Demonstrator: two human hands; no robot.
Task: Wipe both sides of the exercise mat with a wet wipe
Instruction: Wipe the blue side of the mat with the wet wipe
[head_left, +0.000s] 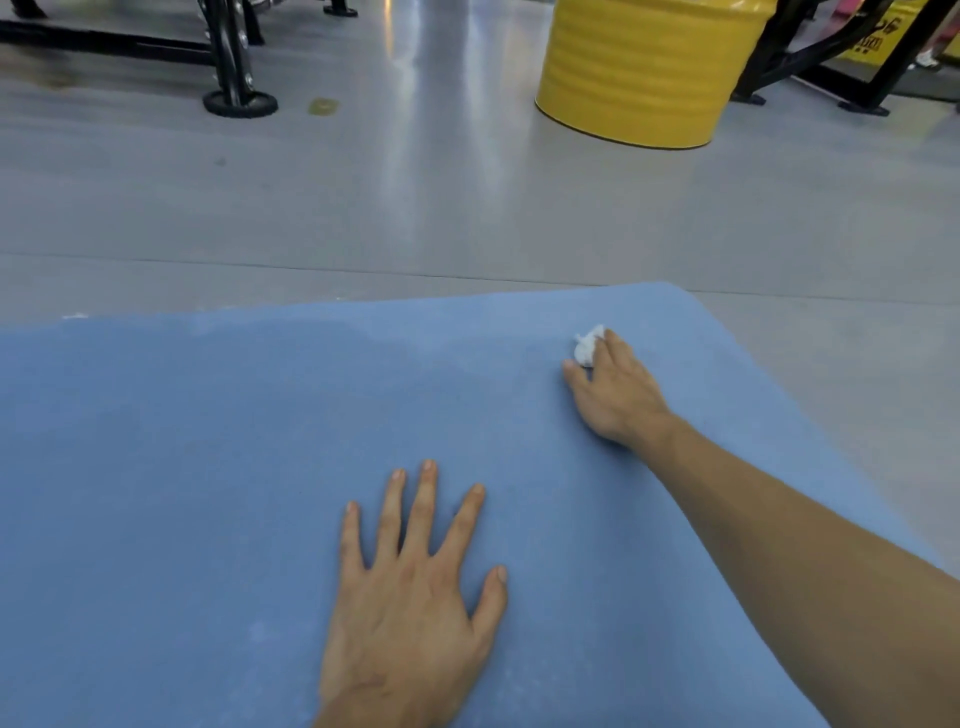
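Note:
A blue exercise mat (182, 467) lies flat on the grey floor and fills the lower part of the view. My right hand (615, 395) reaches toward the mat's far right corner and presses a crumpled white wet wipe (587, 345) against the surface under its fingers. My left hand (410, 597) rests flat on the mat nearer to me, palm down, fingers spread, holding nothing. Faint pale smears show on the mat near its far edge.
A yellow ribbed drum (644, 67) stands on the floor beyond the mat, at the right. Black metal gym frames (234, 57) stand at the far left and another black frame (852, 62) at the far right. Glossy grey floor (415, 208) stretches between them.

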